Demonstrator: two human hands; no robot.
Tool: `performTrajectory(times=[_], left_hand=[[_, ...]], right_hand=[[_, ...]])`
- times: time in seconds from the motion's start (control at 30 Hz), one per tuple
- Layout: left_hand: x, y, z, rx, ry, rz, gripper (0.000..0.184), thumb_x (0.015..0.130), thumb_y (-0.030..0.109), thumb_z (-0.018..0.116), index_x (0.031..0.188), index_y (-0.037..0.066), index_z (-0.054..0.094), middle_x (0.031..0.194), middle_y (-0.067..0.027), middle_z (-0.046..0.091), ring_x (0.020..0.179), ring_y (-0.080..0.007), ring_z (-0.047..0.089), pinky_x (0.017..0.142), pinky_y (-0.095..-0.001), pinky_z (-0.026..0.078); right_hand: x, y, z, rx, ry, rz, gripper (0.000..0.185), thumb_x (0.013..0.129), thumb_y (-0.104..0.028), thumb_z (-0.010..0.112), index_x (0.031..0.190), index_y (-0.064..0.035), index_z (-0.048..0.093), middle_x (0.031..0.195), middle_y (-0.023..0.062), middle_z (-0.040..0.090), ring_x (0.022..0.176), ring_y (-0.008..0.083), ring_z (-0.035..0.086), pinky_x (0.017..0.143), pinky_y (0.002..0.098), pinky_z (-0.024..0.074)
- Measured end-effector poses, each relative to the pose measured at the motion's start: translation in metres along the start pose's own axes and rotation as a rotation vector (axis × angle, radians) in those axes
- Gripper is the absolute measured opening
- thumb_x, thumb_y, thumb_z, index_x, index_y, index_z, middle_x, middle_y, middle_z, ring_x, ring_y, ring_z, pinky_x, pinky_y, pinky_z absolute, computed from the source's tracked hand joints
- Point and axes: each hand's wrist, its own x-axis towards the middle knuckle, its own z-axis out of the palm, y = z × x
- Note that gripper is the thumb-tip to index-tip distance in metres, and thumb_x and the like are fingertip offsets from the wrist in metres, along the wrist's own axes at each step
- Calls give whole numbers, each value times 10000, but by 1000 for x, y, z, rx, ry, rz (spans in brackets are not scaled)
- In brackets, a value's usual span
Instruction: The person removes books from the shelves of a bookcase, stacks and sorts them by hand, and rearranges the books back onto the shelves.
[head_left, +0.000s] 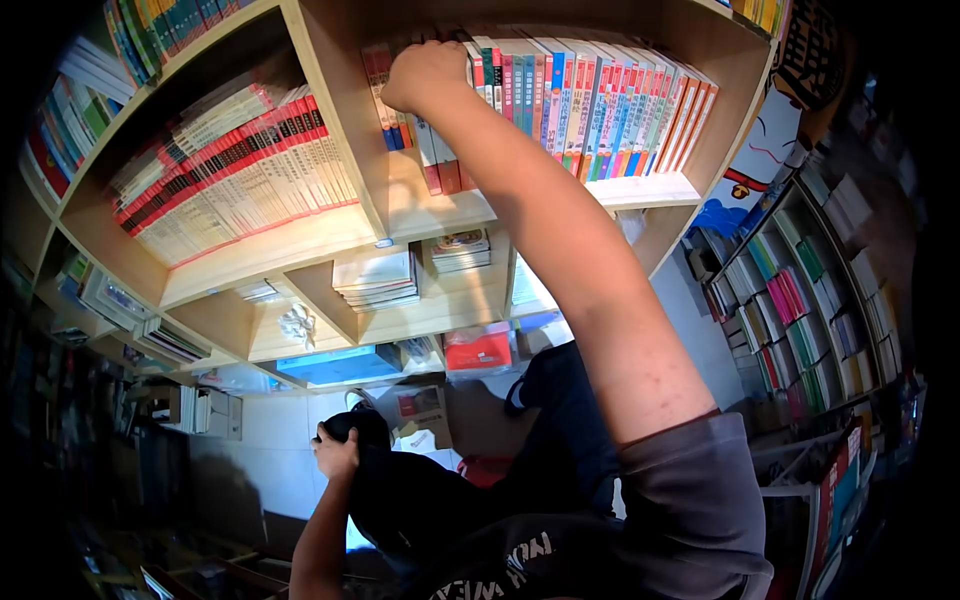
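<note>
My right hand (428, 75) reaches up to the shelf, its fingers curled over the top of thin books (437, 160) that jut out past the row. Its fingertips are partly hidden behind the knuckles. To the right of it stands a row of upright books (590, 105) with coloured spines. More books (392, 125) stand just left of the hand, against the divider. My left hand (338, 452) rests low down on my bent knee (362, 430), fingers spread over the dark trousers, holding nothing.
A wooden bookcase (375, 190) fills the front, with red-and-white books (235, 170) in the left bay. Below lie book stacks (375, 280), a crumpled white item (297, 325), a blue box (340, 366) and a red box (478, 350). Another bookshelf (800, 290) stands at right.
</note>
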Motion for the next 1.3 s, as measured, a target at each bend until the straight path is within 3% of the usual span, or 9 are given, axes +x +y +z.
performTrajectory(times=[0.1,0.23,0.3,0.5,0.97,1.3], left_hand=[[0,-2,1,-1,8,15,896,799,528,739,1516,134,373,1395,-254,478,1240,-427,538,1006,-499,489],[-5,3,-4,-5,10,3,889,799,522,738,1512,132,377,1387,-258,482,1233,-432,542,1005,-503,487],[-4,0,-1,-12,17,6,890,798,523,738,1512,134,377,1386,-261,483,1233,-435,542,1003,-504,488],[-4,0,-4,-26,14,1,886,795,524,736,1510,135,383,1393,-260,485,1236,-434,541,1003,-508,485],[-1,-11,1,-82,37,69,870,796,489,742,1504,119,397,1376,-251,504,1236,-435,535,1029,-496,466],[-5,-1,-8,-45,8,-8,882,801,524,731,1514,132,389,1383,-255,492,1232,-436,537,1000,-508,487]], right_hand=[[20,3,0,30,-202,6,536,821,-348,603,1261,-55,690,1388,181,596,1285,331,552,1051,398,442],[32,10,7,-30,-90,-21,574,824,-434,593,1279,-99,697,1387,155,602,1290,326,533,1052,376,390],[34,14,1,-19,-151,-64,555,822,-392,551,1272,-104,700,1351,156,633,1192,315,622,1065,401,434],[33,17,-28,187,-396,-54,570,846,-359,497,1314,-78,660,1346,169,631,1180,305,632,1059,406,431],[61,16,1,368,-448,-65,498,895,-302,463,1259,-21,656,1251,198,660,1056,313,660,946,445,477],[66,18,4,332,-409,-100,452,922,-256,434,1185,28,666,1155,217,689,931,313,686,842,474,510]])
